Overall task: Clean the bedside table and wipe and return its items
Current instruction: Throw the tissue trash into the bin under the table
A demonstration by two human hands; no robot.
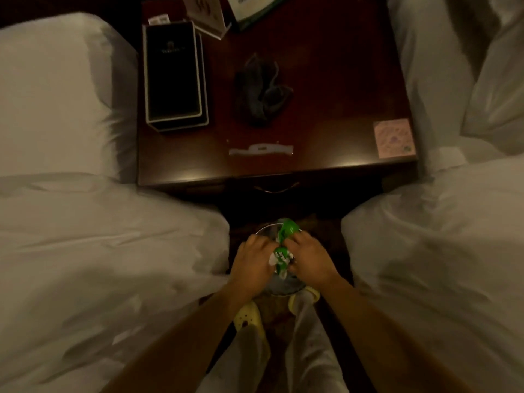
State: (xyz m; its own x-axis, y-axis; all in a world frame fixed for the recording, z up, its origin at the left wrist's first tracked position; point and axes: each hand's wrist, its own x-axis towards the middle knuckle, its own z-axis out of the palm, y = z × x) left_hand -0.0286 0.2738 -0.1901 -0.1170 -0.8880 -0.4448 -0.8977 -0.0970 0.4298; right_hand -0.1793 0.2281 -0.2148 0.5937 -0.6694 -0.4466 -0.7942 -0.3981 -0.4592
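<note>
The dark wooden bedside table (326,80) stands between two beds. On it lie a crumpled grey cloth (262,89), a black box with a white rim (173,73), a pink card (394,137) and a small white item (261,150) near the front edge. Low down, in front of the table, my left hand (251,263) and my right hand (310,259) both grip green wrappers (283,251) over a round bin (280,285) on the floor.
White bedding lies on the left (99,236) and on the right (439,236), leaving a narrow aisle. Leaflet stands (209,12) sit at the table's back edge. A drawer handle (276,188) shows on the table's front. My yellow clogs (248,317) stand behind the bin.
</note>
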